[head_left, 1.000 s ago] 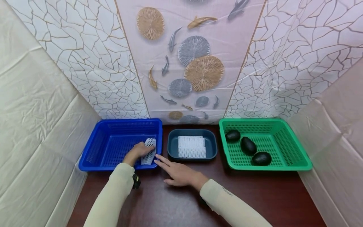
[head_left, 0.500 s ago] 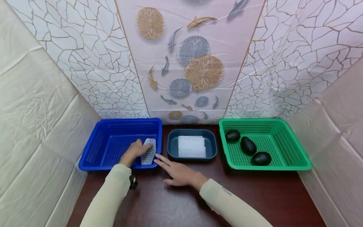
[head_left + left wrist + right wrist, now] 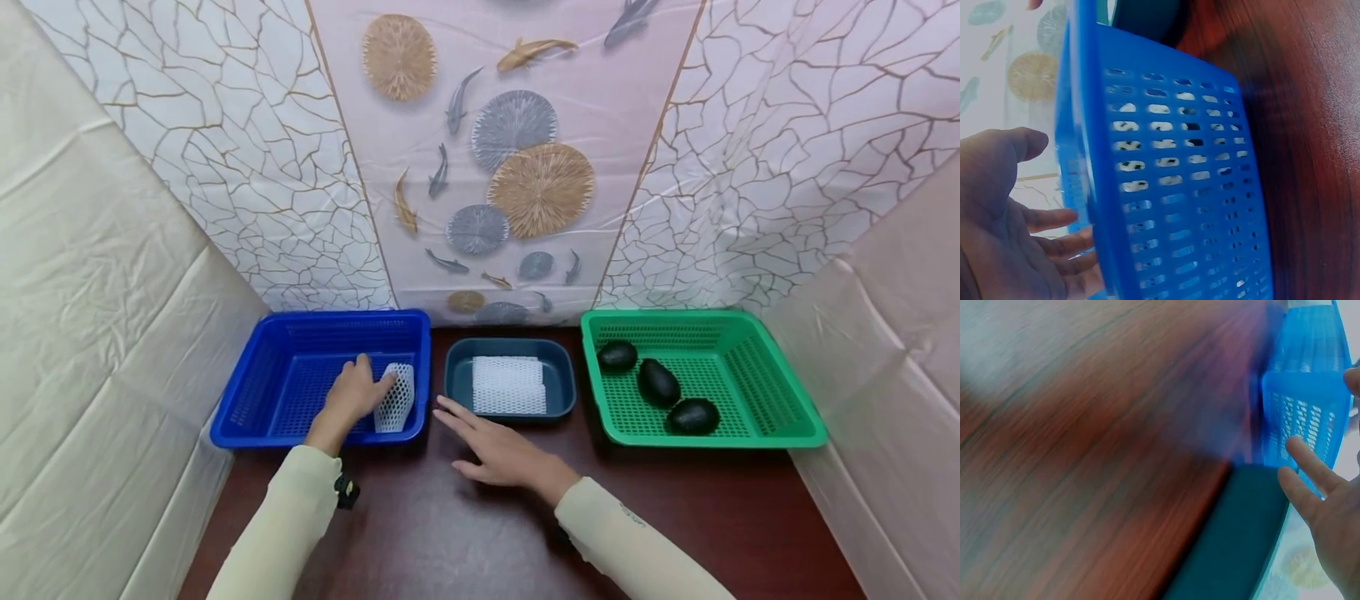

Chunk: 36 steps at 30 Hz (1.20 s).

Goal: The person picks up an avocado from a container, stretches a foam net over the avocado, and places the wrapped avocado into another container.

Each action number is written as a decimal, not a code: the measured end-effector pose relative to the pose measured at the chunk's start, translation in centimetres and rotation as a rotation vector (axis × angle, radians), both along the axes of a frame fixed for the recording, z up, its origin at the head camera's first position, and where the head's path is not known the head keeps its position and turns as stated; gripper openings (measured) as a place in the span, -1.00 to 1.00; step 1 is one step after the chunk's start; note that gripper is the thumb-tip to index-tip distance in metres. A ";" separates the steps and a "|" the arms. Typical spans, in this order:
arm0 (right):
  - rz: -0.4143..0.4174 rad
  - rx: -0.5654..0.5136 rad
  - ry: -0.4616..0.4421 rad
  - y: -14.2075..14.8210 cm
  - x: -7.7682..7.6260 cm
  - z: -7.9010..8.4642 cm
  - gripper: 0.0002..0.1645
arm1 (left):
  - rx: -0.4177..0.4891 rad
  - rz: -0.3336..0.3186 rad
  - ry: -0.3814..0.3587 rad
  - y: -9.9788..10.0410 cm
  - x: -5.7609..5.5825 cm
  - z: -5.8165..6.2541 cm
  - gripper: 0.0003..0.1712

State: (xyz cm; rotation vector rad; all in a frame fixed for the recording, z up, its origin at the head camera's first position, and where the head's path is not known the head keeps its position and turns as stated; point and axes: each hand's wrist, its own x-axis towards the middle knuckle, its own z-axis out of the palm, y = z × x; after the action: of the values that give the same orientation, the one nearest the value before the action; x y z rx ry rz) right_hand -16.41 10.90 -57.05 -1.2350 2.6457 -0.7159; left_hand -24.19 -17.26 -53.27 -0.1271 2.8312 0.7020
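Observation:
My left hand is over the blue basket, its fingers loosely spread with nothing held. Beside its thumb, a white foam net sleeve lies against the basket's right side, and dark patches show through its mesh. The left wrist view has the relaxed left hand at the rim of the blue basket, with white netting behind the slots. My right hand hovers with fingers extended in front of a dark teal tray, which holds flat white foam net sleeves.
To the right stands a green basket with three dark avocados. All three containers sit along the back of a reddish-brown table. Patterned cloth covers the walls behind and at the sides.
The left hand has drawn up and left, off the net sleeve, which stays in the blue basket. The right hand has moved right, away from the basket's near corner.

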 end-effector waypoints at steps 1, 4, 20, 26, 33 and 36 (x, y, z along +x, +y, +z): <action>-0.013 -0.003 -0.002 0.4 0.1 0.1 -0.01 | 0.004 -0.004 0.017 0.0 0.2 0.2 -0.03; -0.057 -0.011 -0.002 1.8 0.5 0.5 -0.03 | 0.027 -0.015 0.072 0.2 0.7 0.6 -0.07; -0.235 -0.103 -0.010 8.7 1.9 2.7 -0.03 | 0.112 -0.075 0.310 1.9 3.0 3.0 -0.22; -0.268 -0.099 0.055 11.1 1.7 3.6 -0.04 | 0.099 -0.157 0.406 3.2 3.7 3.4 -0.28; -0.298 -0.083 0.088 13.7 1.7 4.8 -0.07 | 0.062 -0.296 0.485 4.8 4.7 2.8 -0.29; -0.319 -0.055 0.109 14.9 1.7 5.3 -0.08 | 0.037 -0.392 0.530 5.5 5.0 2.2 -0.30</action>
State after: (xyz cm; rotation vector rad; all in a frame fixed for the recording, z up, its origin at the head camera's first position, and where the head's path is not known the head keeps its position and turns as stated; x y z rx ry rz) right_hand -14.74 25.75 -51.75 -0.8950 2.9710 -0.7903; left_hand -19.17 -11.79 -51.11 0.7013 3.1705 0.7838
